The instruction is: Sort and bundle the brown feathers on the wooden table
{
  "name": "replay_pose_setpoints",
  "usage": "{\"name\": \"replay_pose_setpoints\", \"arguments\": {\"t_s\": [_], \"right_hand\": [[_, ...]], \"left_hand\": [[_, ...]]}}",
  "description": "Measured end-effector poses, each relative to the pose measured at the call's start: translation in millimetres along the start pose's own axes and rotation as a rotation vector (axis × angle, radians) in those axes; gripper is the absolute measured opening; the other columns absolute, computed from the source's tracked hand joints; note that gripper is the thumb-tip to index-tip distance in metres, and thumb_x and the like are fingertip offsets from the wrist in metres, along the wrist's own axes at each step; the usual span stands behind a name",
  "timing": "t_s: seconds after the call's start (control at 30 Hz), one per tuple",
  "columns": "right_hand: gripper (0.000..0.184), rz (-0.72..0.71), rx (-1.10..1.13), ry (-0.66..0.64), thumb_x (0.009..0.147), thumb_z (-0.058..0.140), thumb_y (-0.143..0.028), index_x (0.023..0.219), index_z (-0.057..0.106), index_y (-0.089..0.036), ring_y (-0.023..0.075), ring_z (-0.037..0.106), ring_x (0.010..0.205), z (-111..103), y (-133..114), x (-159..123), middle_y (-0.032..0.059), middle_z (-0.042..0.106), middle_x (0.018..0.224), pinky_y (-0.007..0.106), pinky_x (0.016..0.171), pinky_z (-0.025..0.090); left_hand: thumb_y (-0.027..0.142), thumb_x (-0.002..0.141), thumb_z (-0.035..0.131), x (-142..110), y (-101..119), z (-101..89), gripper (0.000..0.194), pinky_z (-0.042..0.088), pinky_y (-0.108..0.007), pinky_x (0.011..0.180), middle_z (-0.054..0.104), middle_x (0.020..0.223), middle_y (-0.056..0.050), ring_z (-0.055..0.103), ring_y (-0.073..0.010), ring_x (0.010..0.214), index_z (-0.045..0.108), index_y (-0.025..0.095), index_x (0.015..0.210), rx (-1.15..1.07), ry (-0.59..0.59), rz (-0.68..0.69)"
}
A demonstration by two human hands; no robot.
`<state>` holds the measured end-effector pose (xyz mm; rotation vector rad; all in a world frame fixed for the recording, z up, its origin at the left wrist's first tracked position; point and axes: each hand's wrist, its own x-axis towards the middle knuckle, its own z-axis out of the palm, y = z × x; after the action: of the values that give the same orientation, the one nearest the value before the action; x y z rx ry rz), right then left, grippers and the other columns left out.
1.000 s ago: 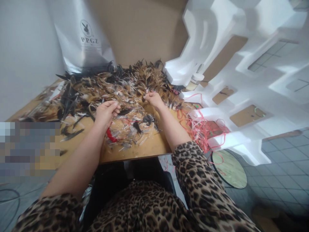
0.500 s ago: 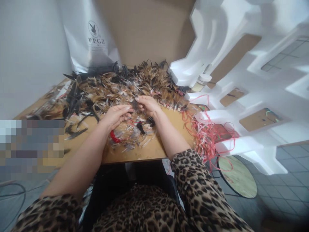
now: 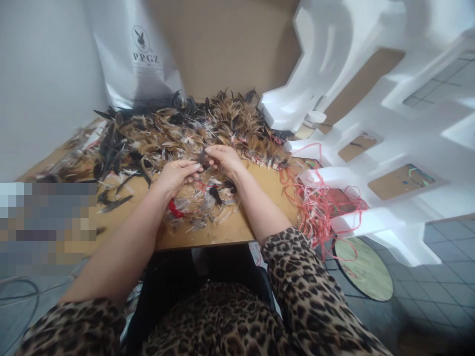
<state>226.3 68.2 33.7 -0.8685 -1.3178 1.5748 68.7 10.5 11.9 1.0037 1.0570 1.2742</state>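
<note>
Between my two hands is a small dark feather (image 3: pixel 202 157). My left hand (image 3: pixel 179 176) pinches its lower end between thumb and fingers, and my right hand (image 3: pixel 222 159) pinches the upper end. Just beyond them spreads a heap of brown and black feathers (image 3: pixel 163 128). Under my hands lie loose feather scraps and clear bits (image 3: pixel 200 210). A red piece (image 3: pixel 175 208) sits beside my left wrist, and a black feather (image 3: pixel 215 195) rests among the scraps.
Tangled red and white strips (image 3: pixel 319 212) hang at the right table edge. White foam packing (image 3: pixel 334 84) stands on the right, with a white-lidded jar (image 3: pixel 314 118) by it. A silver bag (image 3: pixel 137 74) stands behind the heap. A round stool (image 3: pixel 365 269) is on the floor.
Both hands stay pinched on the dark feather. My right hand has shifted slightly left, and the feather tilts a little more. The view has moved slightly.
</note>
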Motion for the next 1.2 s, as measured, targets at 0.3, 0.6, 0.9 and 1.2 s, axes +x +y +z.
{"name": "replay_pose_setpoints", "arguments": {"t_s": [0.3,0.6,0.9,1.2], "right_hand": [[0.012,-0.144,-0.654,0.384,0.068,0.058,-0.023,0.066,0.063,-0.012,0.0064,0.047,0.051,-80,5,12,-0.0013,0.060,0.058,0.019,0.056,0.040],[0.019,-0.216,-1.000,0.203,0.069,0.057,-0.027,0.076,0.068,-0.013,0.0111,0.057,0.067,-64,15,13,0.0015,0.066,0.072,0.022,0.066,0.042],[0.021,-0.049,-1.258,0.226,0.073,0.055,-0.035,0.072,0.068,-0.018,0.0133,0.056,0.067,-38,23,13,0.0027,0.066,0.071,0.023,0.065,0.040],[0.024,-0.660,-1.205,0.156,0.086,0.044,-0.028,0.088,0.064,-0.016,0.0134,0.053,0.087,-16,13,-2,0.0058,0.059,0.091,0.023,0.080,0.039]], "left_hand": [[0.017,0.056,0.075,7,9,-8.0,0.019,0.032,-0.013,0.038,0.060,0.062,-0.001,0.050,-0.0044,0.047,0.062,0.013,0.068,-0.248,0.177,0.068],[0.012,0.056,0.073,9,7,-8.9,0.019,0.032,-0.011,0.039,0.061,0.060,-0.001,0.051,-0.0044,0.047,0.060,0.013,0.071,-0.273,0.215,0.058],[0.009,0.058,0.071,10,4,-8.6,0.016,0.037,-0.011,0.040,0.064,0.063,-0.003,0.054,-0.0054,0.049,0.061,0.013,0.070,-0.256,0.216,0.047],[0.006,0.064,0.067,9,5,-9.7,0.007,0.040,-0.009,0.040,0.064,0.065,-0.005,0.054,-0.0039,0.048,0.063,0.009,0.068,-0.292,0.110,-0.030]]}}
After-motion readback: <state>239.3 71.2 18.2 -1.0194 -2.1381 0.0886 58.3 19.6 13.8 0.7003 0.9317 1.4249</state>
